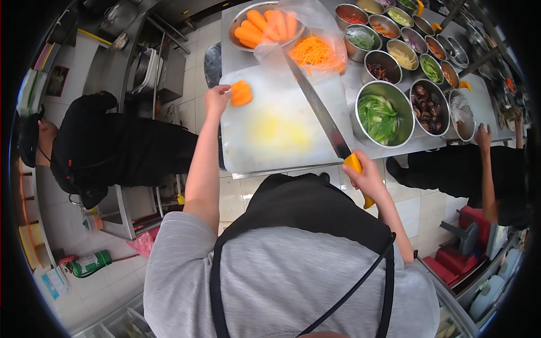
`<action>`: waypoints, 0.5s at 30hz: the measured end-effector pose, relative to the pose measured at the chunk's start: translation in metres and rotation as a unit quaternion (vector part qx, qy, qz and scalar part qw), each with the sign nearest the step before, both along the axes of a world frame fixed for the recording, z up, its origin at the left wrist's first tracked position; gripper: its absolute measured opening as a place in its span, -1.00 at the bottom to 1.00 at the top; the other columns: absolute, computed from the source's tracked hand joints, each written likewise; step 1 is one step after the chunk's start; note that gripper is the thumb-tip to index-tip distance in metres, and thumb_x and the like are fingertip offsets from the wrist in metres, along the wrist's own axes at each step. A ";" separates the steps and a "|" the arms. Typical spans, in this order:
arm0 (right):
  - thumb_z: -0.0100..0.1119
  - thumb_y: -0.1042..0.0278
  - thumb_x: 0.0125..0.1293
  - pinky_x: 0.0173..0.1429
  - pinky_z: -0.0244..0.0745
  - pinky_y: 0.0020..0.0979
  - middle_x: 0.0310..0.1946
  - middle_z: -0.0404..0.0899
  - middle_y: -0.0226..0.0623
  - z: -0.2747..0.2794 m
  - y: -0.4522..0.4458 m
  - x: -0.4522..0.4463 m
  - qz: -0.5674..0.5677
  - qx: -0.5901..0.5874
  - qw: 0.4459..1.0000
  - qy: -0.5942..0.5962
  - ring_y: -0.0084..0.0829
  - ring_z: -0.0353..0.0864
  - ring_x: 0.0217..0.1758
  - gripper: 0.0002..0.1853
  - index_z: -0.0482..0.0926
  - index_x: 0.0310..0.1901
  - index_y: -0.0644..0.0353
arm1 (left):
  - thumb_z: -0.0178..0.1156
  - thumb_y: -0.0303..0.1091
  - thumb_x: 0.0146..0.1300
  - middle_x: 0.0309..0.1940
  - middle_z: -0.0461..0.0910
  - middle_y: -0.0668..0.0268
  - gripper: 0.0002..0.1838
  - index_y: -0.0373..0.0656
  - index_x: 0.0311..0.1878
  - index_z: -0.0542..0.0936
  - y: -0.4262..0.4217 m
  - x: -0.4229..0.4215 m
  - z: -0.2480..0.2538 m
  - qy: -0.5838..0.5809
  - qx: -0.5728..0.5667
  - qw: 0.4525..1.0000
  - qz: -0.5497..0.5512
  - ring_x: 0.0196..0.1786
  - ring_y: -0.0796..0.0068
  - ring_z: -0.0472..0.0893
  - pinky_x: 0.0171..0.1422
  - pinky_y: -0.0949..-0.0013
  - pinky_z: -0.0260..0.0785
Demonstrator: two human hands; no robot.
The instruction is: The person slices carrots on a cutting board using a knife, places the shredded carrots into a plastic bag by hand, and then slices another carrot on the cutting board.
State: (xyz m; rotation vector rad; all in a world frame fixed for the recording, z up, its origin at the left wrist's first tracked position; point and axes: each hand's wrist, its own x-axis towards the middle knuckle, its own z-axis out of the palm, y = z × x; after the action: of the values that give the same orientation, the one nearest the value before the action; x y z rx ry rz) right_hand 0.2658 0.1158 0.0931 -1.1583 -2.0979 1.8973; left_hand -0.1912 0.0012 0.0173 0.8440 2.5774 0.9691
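Observation:
My right hand point(367, 176) is wrapped round the yellow handle of a long kitchen knife point(317, 101). Its blade slants up and left over the white cutting board point(248, 152), with the tip by a clear plastic bag point(304, 17). At the board's left edge, my left hand point(217, 100) has its fingers drawn together beside a small stack of carrot slices point(242, 93); what they pinch, if anything, is too small to make out. A yellowish stain marks the board's middle. Shredded carrot point(315, 52) lies in the bag at the back.
A metal bowl of peeled carrots point(256, 27) stands at the back left. To the right are a pot of leafy greens point(378, 119), a pot of dark pieces point(428, 107) and several smaller tins. One person point(124, 141) is at left; another person's hand point(483, 137) is at right.

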 end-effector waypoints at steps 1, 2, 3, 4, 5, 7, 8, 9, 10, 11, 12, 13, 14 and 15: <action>0.20 0.34 0.23 -0.57 0.31 -0.51 -0.55 0.45 -0.34 -0.003 -0.005 0.002 0.002 -0.001 1.000 0.001 -0.58 0.39 -0.65 -0.67 0.36 -0.05 0.25 | 0.35 -0.37 -0.07 -0.09 0.61 0.09 -0.58 -0.16 -0.05 0.62 0.001 0.003 -0.008 0.001 -0.001 1.000 0.002 -0.07 0.23 0.60 0.02 0.36 0.42; 0.20 0.34 0.22 -0.57 0.32 -0.48 -0.55 0.46 -0.31 -0.007 -0.009 0.004 0.007 0.013 1.000 -0.013 -0.56 0.40 -0.66 -0.68 0.36 -0.05 0.25 | 0.37 -0.35 -0.09 -0.06 0.60 0.09 -0.55 -0.15 -0.03 0.62 0.003 0.005 -0.013 0.054 0.030 0.998 -0.022 -0.05 0.22 0.59 0.07 0.33 0.40; 0.20 0.35 0.22 -0.56 0.32 -0.45 -0.55 0.46 -0.29 -0.008 -0.012 0.004 0.012 0.027 0.999 -0.027 -0.54 0.41 -0.66 -0.69 0.37 -0.06 0.24 | 0.38 -0.34 -0.12 -0.03 0.58 0.10 -0.51 -0.15 -0.02 0.61 0.006 0.006 -0.017 0.107 0.060 0.991 -0.045 -0.04 0.20 0.58 0.12 0.30 0.38; 0.20 0.35 0.22 -0.56 0.32 -0.45 -0.55 0.46 -0.29 -0.008 -0.016 0.004 0.013 0.027 0.999 -0.026 -0.54 0.41 -0.66 -0.69 0.37 -0.06 0.24 | 0.38 -0.34 -0.12 -0.03 0.58 0.10 -0.51 -0.15 -0.02 0.61 0.009 0.006 -0.019 0.108 0.060 0.991 -0.044 -0.04 0.20 0.58 0.12 0.30 0.38; 0.20 0.35 0.21 -0.51 0.36 -0.40 -0.54 0.48 -0.22 -0.007 -0.019 0.004 0.009 0.032 0.999 -0.040 -0.44 0.46 -0.62 -0.68 0.37 -0.06 0.24 | 0.39 -0.34 -0.13 -0.01 0.57 0.10 -0.49 -0.15 0.00 0.60 0.013 0.006 -0.017 0.126 0.051 0.988 -0.069 -0.01 0.18 0.55 0.16 0.27 0.35; 0.21 0.34 0.21 -0.46 0.40 -0.34 -0.53 0.51 -0.15 -0.009 -0.023 0.006 0.005 0.038 0.998 -0.053 -0.35 0.50 -0.59 -0.67 0.37 -0.06 0.25 | 0.39 -0.35 -0.14 0.02 0.55 0.11 -0.47 -0.15 0.02 0.59 0.019 0.009 -0.012 0.144 0.042 0.984 -0.096 0.03 0.15 0.53 0.21 0.25 0.32; 0.22 0.33 0.20 -0.38 0.42 -0.30 -0.49 0.53 -0.08 -0.015 -0.025 0.007 0.008 0.067 0.996 -0.051 -0.22 0.54 -0.50 -0.65 0.37 -0.05 0.25 | 0.38 -0.36 -0.14 0.01 0.55 0.13 -0.47 -0.13 0.02 0.59 0.022 0.010 -0.008 0.140 0.000 0.985 -0.103 0.05 0.14 0.49 0.21 0.25 0.32; 0.23 0.31 0.19 -0.30 0.45 -0.25 -0.45 0.55 -0.01 -0.018 -0.026 0.009 0.011 0.095 0.994 -0.049 -0.09 0.58 -0.42 -0.63 0.37 -0.04 0.25 | 0.38 -0.37 -0.15 0.00 0.55 0.16 -0.47 -0.11 0.01 0.59 0.024 0.012 -0.004 0.136 -0.042 0.984 -0.111 0.07 0.13 0.46 0.22 0.24 0.32; 0.23 0.31 0.19 -0.30 0.45 -0.25 -0.45 0.55 -0.01 -0.019 -0.028 0.011 0.009 0.096 0.994 -0.049 -0.09 0.58 -0.42 -0.63 0.37 -0.04 0.25 | 0.38 -0.37 -0.15 0.00 0.55 0.16 -0.47 -0.11 0.01 0.59 0.026 0.015 -0.001 0.136 -0.042 0.983 -0.113 0.07 0.13 0.46 0.22 0.24 0.32; 0.23 0.30 0.18 -0.23 0.44 -0.22 -0.41 0.56 0.04 -0.018 -0.030 0.012 0.002 0.099 0.994 -0.053 0.00 0.57 -0.33 -0.62 0.37 -0.03 0.25 | 0.39 -0.38 -0.16 -0.03 0.55 0.19 -0.49 -0.10 -0.01 0.60 0.028 0.017 0.001 0.176 -0.061 0.977 -0.108 0.07 0.14 0.44 0.22 0.25 0.31; 0.24 0.29 0.18 -0.16 0.44 -0.18 -0.37 0.56 0.09 -0.017 -0.032 0.013 -0.005 0.102 0.993 -0.056 0.09 0.56 -0.24 -0.61 0.37 -0.02 0.26 | 0.40 -0.39 -0.16 -0.06 0.56 0.21 -0.50 -0.09 -0.03 0.60 0.029 0.019 0.003 0.214 -0.081 0.968 -0.102 0.07 0.16 0.43 0.22 0.25 0.29; 0.24 0.29 0.18 -0.16 0.44 -0.18 -0.37 0.56 0.09 -0.017 -0.034 0.015 -0.007 0.103 0.993 -0.056 0.09 0.56 -0.24 -0.61 0.37 -0.02 0.26 | 0.40 -0.39 -0.16 -0.06 0.56 0.21 -0.50 -0.09 -0.03 0.60 0.030 0.021 0.005 0.215 -0.080 0.968 -0.104 0.07 0.16 0.43 0.22 0.25 0.29; 0.24 0.29 0.18 -0.16 0.44 -0.18 -0.36 0.56 0.10 -0.018 -0.036 0.017 -0.010 0.108 0.993 -0.054 0.11 0.56 -0.22 -0.60 0.37 -0.01 0.25 | 0.40 -0.38 -0.17 -0.08 0.55 0.23 -0.52 -0.09 -0.05 0.60 0.031 0.022 0.006 0.215 -0.098 0.966 -0.102 0.05 0.17 0.42 0.22 0.26 0.29; 0.24 0.28 0.18 -0.15 0.44 -0.17 -0.35 0.56 0.12 -0.018 -0.036 0.019 -0.012 0.114 0.992 -0.052 0.12 0.56 -0.20 -0.60 0.37 0.00 0.25 | 0.41 -0.38 -0.19 -0.11 0.55 0.24 -0.53 -0.08 -0.08 0.61 0.032 0.024 0.006 0.216 -0.116 0.964 -0.099 0.04 0.18 0.41 0.22 0.26 0.28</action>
State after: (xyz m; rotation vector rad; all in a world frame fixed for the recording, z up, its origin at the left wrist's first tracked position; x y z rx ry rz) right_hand 0.2847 0.0794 0.0749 -1.2477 -2.2705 1.5679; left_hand -0.1669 0.0331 0.0236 1.3344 2.8054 0.4490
